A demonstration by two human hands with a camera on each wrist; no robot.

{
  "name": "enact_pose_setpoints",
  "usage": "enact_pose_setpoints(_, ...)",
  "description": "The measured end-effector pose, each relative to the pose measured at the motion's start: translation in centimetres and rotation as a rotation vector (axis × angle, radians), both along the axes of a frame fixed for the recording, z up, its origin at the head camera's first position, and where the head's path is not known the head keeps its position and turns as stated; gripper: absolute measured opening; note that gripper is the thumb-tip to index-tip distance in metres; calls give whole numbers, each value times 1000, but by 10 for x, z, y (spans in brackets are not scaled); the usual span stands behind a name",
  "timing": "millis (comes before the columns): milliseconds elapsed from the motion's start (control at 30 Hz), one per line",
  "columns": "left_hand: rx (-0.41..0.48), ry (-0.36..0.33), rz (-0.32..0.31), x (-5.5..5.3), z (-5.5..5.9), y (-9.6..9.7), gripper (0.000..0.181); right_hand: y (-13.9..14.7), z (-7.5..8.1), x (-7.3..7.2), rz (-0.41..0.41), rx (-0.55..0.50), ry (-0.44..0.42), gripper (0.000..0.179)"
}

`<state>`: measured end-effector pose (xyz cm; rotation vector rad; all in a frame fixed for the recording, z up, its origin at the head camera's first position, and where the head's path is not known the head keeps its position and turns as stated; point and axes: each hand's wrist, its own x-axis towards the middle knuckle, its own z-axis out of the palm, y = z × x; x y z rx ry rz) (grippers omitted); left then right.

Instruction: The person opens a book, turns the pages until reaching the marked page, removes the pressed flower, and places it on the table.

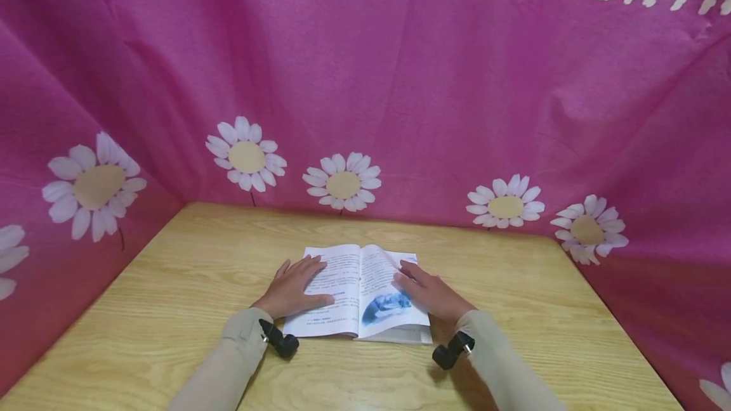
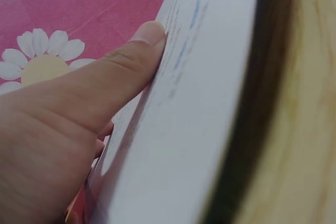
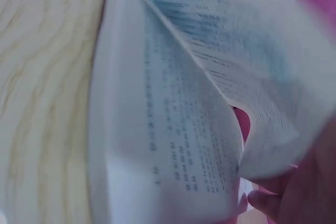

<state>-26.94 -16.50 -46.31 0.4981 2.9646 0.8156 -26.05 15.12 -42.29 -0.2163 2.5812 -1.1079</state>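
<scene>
An open book [image 1: 337,274] lies on the wooden table, text on its left page, text and a blue picture on its right. My left hand [image 1: 292,290] rests on the left page with fingers spread, its thumb [image 2: 128,56] pressing the paper in the left wrist view. At the book's right edge, my right hand [image 1: 435,295] pinches a page [image 1: 379,274] that is raised off the pages below. The right wrist view shows this lifted page [image 3: 262,72] curving away from the printed page [image 3: 173,145] under it, with the fingers [image 3: 268,200] at its outer edge.
The wooden table [image 1: 171,309] extends around the book on all sides. A magenta cloth [image 1: 400,81] with daisies hangs behind the table and along both sides. Each wrist wears a small black camera mount, one on the left [image 1: 280,339], one on the right [image 1: 453,350].
</scene>
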Motion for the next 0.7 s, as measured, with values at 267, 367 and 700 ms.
enact_pose_setpoints(267,4,-2,3,0,1,0,88,4,1,-3,36,-263,-103,55)
enact_pose_setpoints(367,-3,0,5,1,3,1,87,9,-1,-5,91,-229,-90,60)
enact_pose_setpoints(700,9,5,1,3,2,1,86,21,-7,-4,120,-247,25,85)
